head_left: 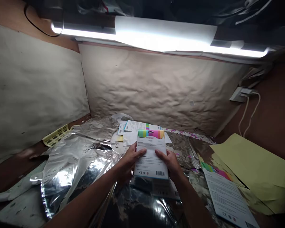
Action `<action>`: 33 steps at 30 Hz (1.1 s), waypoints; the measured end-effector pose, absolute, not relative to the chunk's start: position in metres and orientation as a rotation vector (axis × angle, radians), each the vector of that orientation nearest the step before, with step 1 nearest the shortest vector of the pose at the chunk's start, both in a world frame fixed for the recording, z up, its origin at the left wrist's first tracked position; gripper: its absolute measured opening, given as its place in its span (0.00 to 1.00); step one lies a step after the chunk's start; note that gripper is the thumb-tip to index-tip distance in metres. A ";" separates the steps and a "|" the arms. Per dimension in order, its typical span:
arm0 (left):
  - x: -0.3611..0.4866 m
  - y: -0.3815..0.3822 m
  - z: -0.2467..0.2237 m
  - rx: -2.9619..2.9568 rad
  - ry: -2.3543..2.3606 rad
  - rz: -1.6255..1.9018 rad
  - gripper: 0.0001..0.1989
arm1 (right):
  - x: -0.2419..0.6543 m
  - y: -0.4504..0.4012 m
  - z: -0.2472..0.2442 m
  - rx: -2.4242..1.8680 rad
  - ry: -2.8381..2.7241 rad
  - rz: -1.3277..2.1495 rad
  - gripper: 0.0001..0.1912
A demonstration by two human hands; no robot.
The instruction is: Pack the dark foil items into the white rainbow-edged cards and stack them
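Between my two hands is a flat white retail package (152, 158) with a rainbow-striped top, a hang hole, printed text and a barcode facing me. My left hand (130, 157) grips its left edge, thumb lying on the front. On the right edge my right hand (171, 161) holds it the same way; the fingers behind are hidden. Just below, partly covered, another white printed package (165, 190) lies on the shiny foil-like surface (137, 209). A similar package (228, 196) with a rainbow top lies to the right of my right hand.
Behind the held package lie several printed cards or packages (135, 126). Yellow paper sheets (256, 171) spread at the right, near a wall socket (242, 94) with cables. Crumpled silvery film (78, 164) and a yellow slotted strip (57, 135) are at left. A tube light (85, 33) hangs overhead.
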State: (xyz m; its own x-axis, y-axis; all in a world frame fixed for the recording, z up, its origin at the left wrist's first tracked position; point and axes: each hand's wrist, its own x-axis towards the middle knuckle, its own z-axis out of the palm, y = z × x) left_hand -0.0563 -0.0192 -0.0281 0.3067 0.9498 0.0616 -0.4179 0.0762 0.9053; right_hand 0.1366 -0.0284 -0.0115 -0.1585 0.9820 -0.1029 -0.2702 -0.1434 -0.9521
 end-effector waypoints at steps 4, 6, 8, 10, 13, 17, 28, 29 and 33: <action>-0.054 -0.022 -0.024 1.100 0.917 1.230 0.45 | 0.133 -0.037 -0.007 -1.140 -1.095 1.112 0.29; -0.056 -0.026 -0.022 1.194 0.769 1.153 0.40 | 0.127 -0.045 -0.005 -1.122 -1.349 0.922 0.29; -0.057 -0.030 -0.022 1.178 0.595 1.059 0.33 | 0.122 -0.052 -0.004 -1.020 -1.637 0.823 0.26; -0.058 -0.031 -0.025 1.066 0.567 1.061 0.28 | 0.120 -0.053 -0.006 -0.985 -1.734 0.775 0.23; -0.058 -0.030 -0.029 0.901 0.590 1.085 0.24 | 0.126 -0.043 -0.012 -1.162 -1.445 0.714 0.32; -0.059 -0.029 -0.027 0.946 0.530 1.031 0.24 | 0.136 -0.031 -0.014 -1.108 -1.099 1.160 0.37; -0.064 -0.025 0.007 1.102 0.832 1.278 0.23 | 0.134 -0.031 -0.017 -0.889 -1.097 1.348 0.34; -0.071 -0.032 0.017 1.089 0.849 1.315 0.23 | 0.136 -0.031 -0.017 -0.899 -1.118 1.333 0.36; -0.141 -0.092 0.045 1.001 0.894 1.591 0.26 | 0.145 -0.025 -0.028 -1.013 -1.160 1.251 0.36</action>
State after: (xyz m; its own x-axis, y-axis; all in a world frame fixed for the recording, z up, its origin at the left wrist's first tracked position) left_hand -0.1413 -0.0916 0.0453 -0.1441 0.9744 0.1724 -0.3593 -0.2138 0.9084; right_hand 0.1455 -0.0253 -0.0280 -0.0364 0.9958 0.0837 -0.1590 0.0769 -0.9843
